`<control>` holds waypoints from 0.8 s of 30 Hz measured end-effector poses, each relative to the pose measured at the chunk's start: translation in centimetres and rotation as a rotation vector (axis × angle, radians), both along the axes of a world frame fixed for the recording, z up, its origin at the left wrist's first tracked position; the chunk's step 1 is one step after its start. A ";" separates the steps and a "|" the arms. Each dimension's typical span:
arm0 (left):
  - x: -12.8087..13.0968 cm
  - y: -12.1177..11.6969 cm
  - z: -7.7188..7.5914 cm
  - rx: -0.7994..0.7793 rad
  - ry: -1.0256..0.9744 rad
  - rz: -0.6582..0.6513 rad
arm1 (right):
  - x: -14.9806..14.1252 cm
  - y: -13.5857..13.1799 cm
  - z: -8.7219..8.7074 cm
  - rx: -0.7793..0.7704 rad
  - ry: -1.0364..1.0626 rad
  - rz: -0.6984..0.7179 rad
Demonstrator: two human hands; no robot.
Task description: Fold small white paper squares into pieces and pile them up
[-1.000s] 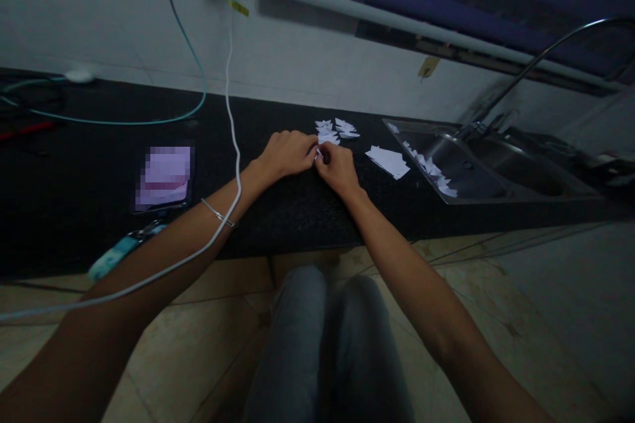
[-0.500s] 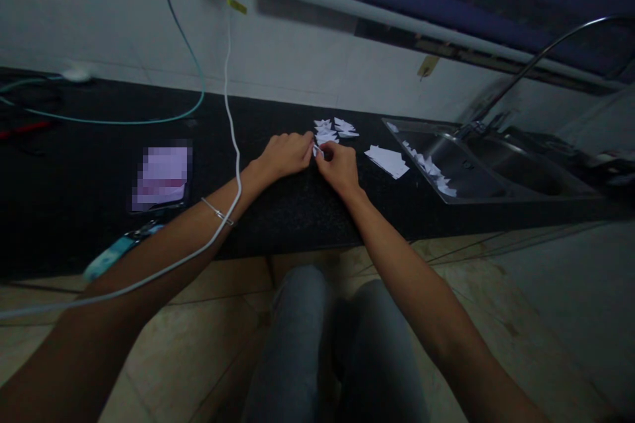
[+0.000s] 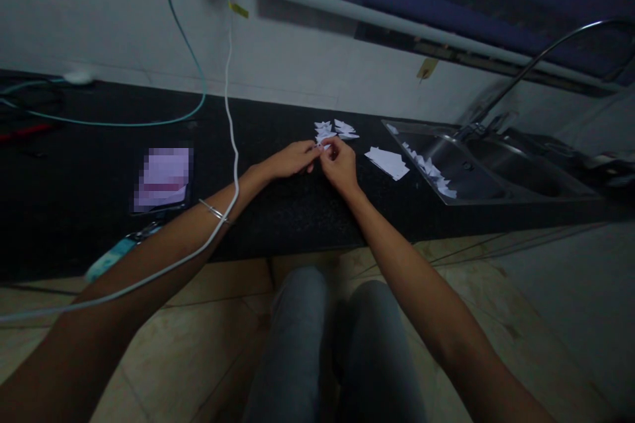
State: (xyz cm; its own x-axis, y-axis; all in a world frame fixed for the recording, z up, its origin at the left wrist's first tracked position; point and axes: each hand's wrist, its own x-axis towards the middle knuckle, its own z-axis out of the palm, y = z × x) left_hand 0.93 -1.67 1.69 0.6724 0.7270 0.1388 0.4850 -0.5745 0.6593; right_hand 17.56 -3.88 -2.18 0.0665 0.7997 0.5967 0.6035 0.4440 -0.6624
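Note:
My left hand and my right hand meet above the black counter, fingertips together. Between them they pinch a small folded piece of white paper, mostly hidden by the fingers. Just behind the fingers, several small folded paper boats stand in two short rows, partly covered by my hands. To the right of my right hand lies a fanned stack of white paper sheets. More folded white paper pieces line the left rim of the sink.
A steel sink with a tall curved faucet is on the right. At left lie a phone-like object with a blurred screen and a teal strap. A white cable hangs across my left forearm. The counter ends before my knees.
My left hand has turned and lowered slightly, its knuckles flatter and its fingertips shifted against the paper. The right fingers have moved up a little. The boats and sheet stack stay put.

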 end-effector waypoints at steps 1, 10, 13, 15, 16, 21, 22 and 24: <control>-0.1 0.1 -0.1 0.007 0.013 -0.012 | 0.0 0.0 0.0 -0.016 -0.012 0.007; 0.6 0.1 -0.5 0.179 0.185 0.091 | 0.0 -0.1 0.0 -0.003 -0.161 -0.036; 0.6 -0.4 0.1 0.291 0.264 0.216 | -0.1 -0.2 0.1 0.005 -0.124 -0.019; 0.4 -0.6 0.5 0.329 0.303 0.264 | -0.2 -0.4 0.2 -0.009 -0.081 0.009; 0.2 -0.6 0.6 0.330 0.311 0.266 | -0.3 -0.5 0.3 -0.015 -0.061 0.027; -0.6 -0.2 1.2 0.275 0.272 0.234 | -0.4 -0.9 0.7 -0.018 -0.033 0.125; -0.7 -0.2 1.3 0.272 0.276 0.249 | -0.4 -0.9 0.6 -0.016 -0.044 0.139; -0.8 -0.3 1.6 0.283 0.306 0.285 | -0.4 -0.8 0.6 -0.008 -0.069 0.150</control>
State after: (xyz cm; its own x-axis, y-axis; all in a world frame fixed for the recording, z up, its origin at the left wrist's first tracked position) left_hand 0.14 -2.00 3.28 0.4937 0.8497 0.1848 0.7950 -0.5272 0.3001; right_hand 17.20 -4.71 -1.62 -0.0952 0.8020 0.5896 0.5750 0.5278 -0.6251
